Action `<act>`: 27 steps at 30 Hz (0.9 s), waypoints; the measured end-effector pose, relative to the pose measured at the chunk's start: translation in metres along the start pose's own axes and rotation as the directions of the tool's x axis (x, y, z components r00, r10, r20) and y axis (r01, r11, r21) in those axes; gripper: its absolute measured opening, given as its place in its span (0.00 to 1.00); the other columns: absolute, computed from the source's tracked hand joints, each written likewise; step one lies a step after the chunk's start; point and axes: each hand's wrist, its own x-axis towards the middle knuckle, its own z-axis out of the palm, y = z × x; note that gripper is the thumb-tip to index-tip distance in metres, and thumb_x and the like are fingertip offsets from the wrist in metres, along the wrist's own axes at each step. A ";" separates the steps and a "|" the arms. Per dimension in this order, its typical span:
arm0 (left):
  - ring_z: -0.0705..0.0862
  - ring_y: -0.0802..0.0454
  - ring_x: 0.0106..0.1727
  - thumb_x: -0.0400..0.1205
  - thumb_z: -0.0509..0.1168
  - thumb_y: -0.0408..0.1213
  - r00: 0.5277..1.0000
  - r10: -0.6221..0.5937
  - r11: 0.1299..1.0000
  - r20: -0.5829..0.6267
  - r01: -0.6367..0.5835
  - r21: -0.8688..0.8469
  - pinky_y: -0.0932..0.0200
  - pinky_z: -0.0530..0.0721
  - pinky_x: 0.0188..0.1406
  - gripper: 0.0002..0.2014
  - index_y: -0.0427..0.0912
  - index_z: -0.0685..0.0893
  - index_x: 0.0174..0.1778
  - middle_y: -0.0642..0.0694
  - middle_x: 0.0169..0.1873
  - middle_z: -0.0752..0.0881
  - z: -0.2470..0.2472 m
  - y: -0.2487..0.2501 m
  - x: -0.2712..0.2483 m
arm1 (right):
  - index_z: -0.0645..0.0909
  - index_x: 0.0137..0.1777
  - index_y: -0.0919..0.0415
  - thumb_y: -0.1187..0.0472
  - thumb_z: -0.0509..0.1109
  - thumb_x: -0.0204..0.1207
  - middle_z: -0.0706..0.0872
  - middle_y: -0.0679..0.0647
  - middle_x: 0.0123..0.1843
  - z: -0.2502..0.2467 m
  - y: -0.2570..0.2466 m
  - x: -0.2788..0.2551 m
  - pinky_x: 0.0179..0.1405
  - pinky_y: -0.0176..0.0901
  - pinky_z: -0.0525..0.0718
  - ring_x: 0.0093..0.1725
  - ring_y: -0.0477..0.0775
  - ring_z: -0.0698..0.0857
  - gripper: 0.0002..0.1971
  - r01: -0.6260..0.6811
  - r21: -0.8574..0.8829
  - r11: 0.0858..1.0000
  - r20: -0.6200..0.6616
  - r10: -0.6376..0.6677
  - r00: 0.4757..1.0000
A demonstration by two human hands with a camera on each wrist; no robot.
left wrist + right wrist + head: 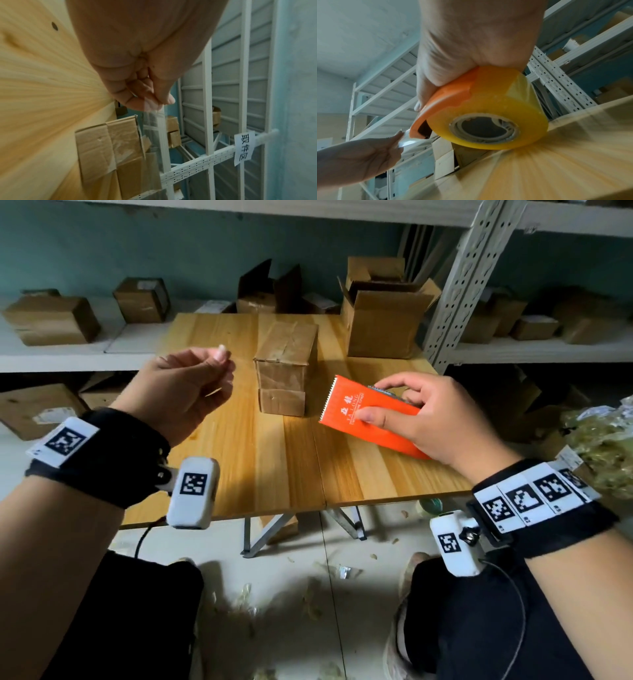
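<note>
Around tape dispenser (343, 406), curled right fingers (407, 381)

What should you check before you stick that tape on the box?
1. The right hand grips the tape dispenser: ok.
2. The left hand pinches the tape end: ok.
3. The tape roll has plenty left: ok.
4. The box sits flat on the table: ok.
5. The pulled strip has no wrinkles: cannot tell.
</note>
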 end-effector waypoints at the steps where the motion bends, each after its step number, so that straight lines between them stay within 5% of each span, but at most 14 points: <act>1: 0.85 0.57 0.39 0.85 0.72 0.36 1.000 0.009 1.000 -0.003 -0.009 0.026 0.63 0.88 0.44 0.06 0.43 0.89 0.41 0.46 0.39 0.90 0.002 -0.002 -0.003 | 0.85 0.67 0.40 0.26 0.78 0.64 0.90 0.35 0.52 0.000 0.000 -0.001 0.39 0.30 0.86 0.46 0.34 0.91 0.33 -0.004 -0.034 0.999 0.001 0.004 1.000; 5: 0.88 0.56 0.42 0.82 0.76 0.36 0.997 0.074 0.996 -0.025 -0.072 0.057 0.60 0.89 0.48 0.03 0.42 0.90 0.47 0.46 0.41 0.90 0.008 -0.004 -0.008 | 0.84 0.70 0.41 0.23 0.76 0.68 0.90 0.37 0.52 0.004 0.003 0.004 0.40 0.40 0.88 0.47 0.38 0.90 0.35 -0.008 -0.164 0.986 -0.052 -0.001 0.999; 10: 0.91 0.50 0.46 0.78 0.79 0.34 0.990 0.142 0.986 -0.008 -0.141 0.093 0.55 0.92 0.54 0.10 0.35 0.91 0.52 0.43 0.42 0.92 0.026 -0.010 -0.018 | 0.80 0.71 0.39 0.20 0.73 0.69 0.86 0.39 0.53 0.008 0.011 0.018 0.43 0.46 0.87 0.51 0.49 0.89 0.36 -0.078 -0.310 0.948 -0.068 0.060 0.996; 12: 0.91 0.48 0.45 0.76 0.79 0.35 0.980 0.179 0.969 0.086 -0.191 0.157 0.54 0.93 0.52 0.15 0.30 0.90 0.55 0.41 0.43 0.92 0.038 -0.011 -0.025 | 0.81 0.70 0.40 0.20 0.72 0.69 0.86 0.41 0.55 0.011 0.012 0.025 0.49 0.49 0.87 0.53 0.53 0.88 0.36 -0.109 -0.372 0.922 -0.067 0.090 0.994; 16: 0.90 0.47 0.43 0.76 0.78 0.34 0.892 0.200 0.896 0.406 -0.334 0.293 0.56 0.92 0.47 0.08 0.35 0.92 0.48 0.41 0.41 0.93 0.065 -0.019 -0.040 | 0.84 0.71 0.39 0.20 0.72 0.70 0.87 0.42 0.57 0.011 0.009 0.036 0.52 0.51 0.87 0.56 0.54 0.87 0.35 -0.163 -0.355 0.921 -0.069 0.148 0.987; 21: 0.89 0.47 0.40 0.77 0.78 0.33 0.847 0.213 0.862 0.487 -0.398 0.316 0.56 0.91 0.43 0.08 0.33 0.93 0.48 0.43 0.37 0.92 0.076 -0.020 -0.035 | 0.86 0.67 0.48 0.23 0.74 0.71 0.84 0.46 0.52 0.013 0.006 0.042 0.57 0.59 0.90 0.50 0.54 0.85 0.35 -0.203 -0.364 0.909 -0.061 0.194 0.979; 24: 0.90 0.48 0.40 0.78 0.78 0.33 0.837 0.196 0.854 0.510 -0.402 0.332 0.56 0.91 0.43 0.07 0.34 0.93 0.48 0.43 0.37 0.92 0.075 -0.016 -0.029 | 0.86 0.64 0.49 0.20 0.72 0.70 0.86 0.47 0.49 0.017 0.006 0.046 0.52 0.56 0.89 0.47 0.53 0.85 0.36 -0.210 -0.379 0.901 -0.073 0.198 0.978; 27: 0.91 0.48 0.41 0.77 0.78 0.35 0.835 0.179 0.839 0.520 -0.406 0.363 0.56 0.92 0.44 0.07 0.37 0.93 0.48 0.44 0.38 0.93 0.076 -0.014 -0.028 | 0.85 0.56 0.45 0.20 0.69 0.72 0.85 0.46 0.47 0.022 0.003 0.046 0.38 0.43 0.78 0.41 0.49 0.82 0.31 -0.204 -0.412 0.888 -0.093 0.182 0.979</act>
